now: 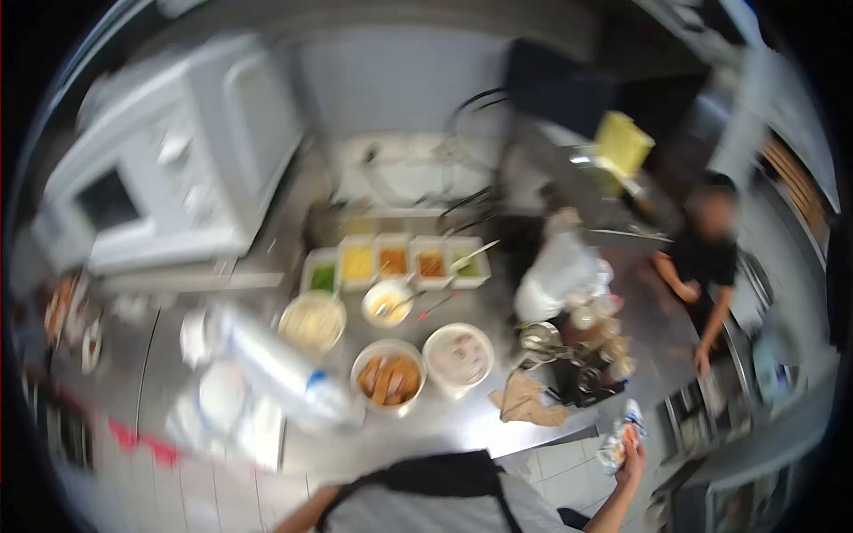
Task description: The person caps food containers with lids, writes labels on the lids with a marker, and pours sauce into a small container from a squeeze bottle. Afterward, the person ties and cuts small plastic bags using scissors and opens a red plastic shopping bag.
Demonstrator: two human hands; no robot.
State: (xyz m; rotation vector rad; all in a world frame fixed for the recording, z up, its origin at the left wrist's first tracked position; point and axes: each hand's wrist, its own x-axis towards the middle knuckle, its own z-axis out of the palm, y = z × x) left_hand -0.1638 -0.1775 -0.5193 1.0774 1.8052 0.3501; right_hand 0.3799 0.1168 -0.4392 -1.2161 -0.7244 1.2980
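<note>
Out past the edge of the steel counter (426,431), above the floor tiles (562,466), there's the foil-wrapped item (614,444), and your right hand (633,462) has it, fingers curled shut round its side, perhaps to keep the wrapping together. Your left hand is out of sight, so its grip I can't tell. Near the item, a crumpled brown sheet (531,400); farther in, the bowl of brown pieces (388,409) beside the white tub (455,391); behind them, food trays (432,283) lined up, presumably for easy reach.
</note>
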